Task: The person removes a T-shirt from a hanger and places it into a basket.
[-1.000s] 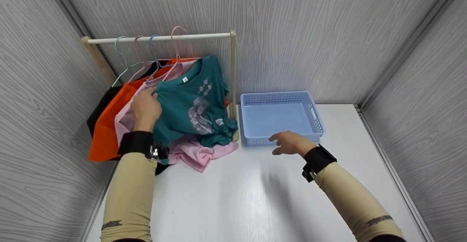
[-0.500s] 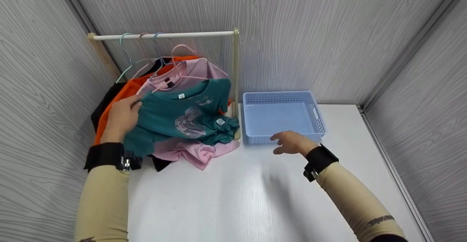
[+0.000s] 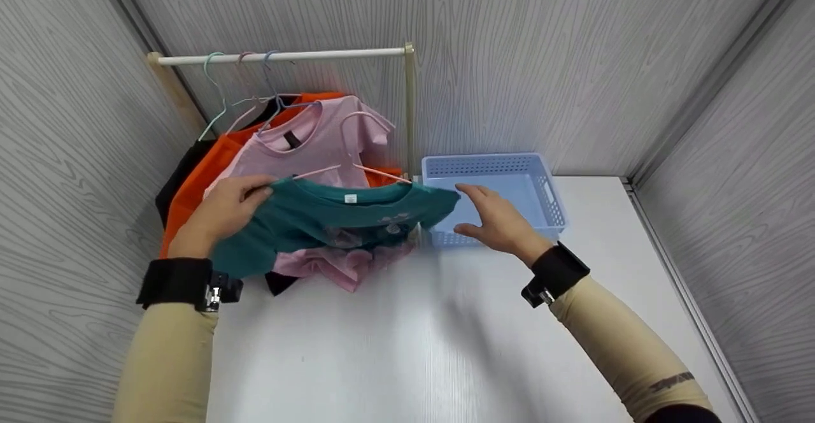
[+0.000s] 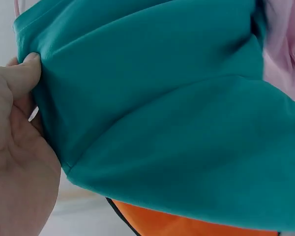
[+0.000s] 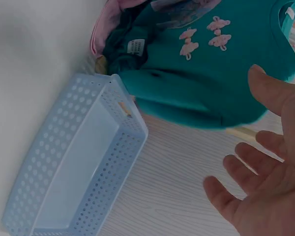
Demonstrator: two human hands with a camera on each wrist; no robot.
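A teal T-shirt [image 3: 356, 219] with pink embroidered flowers hangs on a pink hanger [image 3: 347, 149], held off the rail in front of the rack. My left hand [image 3: 223, 209] pinches its shoulder between thumb and fingers; the left wrist view shows the thumb [image 4: 24, 73] pressed on the cloth edge. My right hand [image 3: 500, 219] is beside the other sleeve, thumb and fingers spread around a gap. In the right wrist view that hand [image 5: 265, 187] holds nothing, its thumb tip overlapping the shirt.
Behind the shirt stands a rack with a white rail [image 3: 337, 55]. Pink [image 3: 325, 130], orange [image 3: 197, 187] and black garments [image 3: 178, 181] hang there on hangers. Pink cloth [image 3: 337, 270] lies low under the shirt. A blue perforated basket [image 3: 554, 200] sits at the right against the wall.
The teal shirt and its pink hanger have come off the rail and moved toward me and to the right. My right hand has risen toward the sleeve and opened wider.
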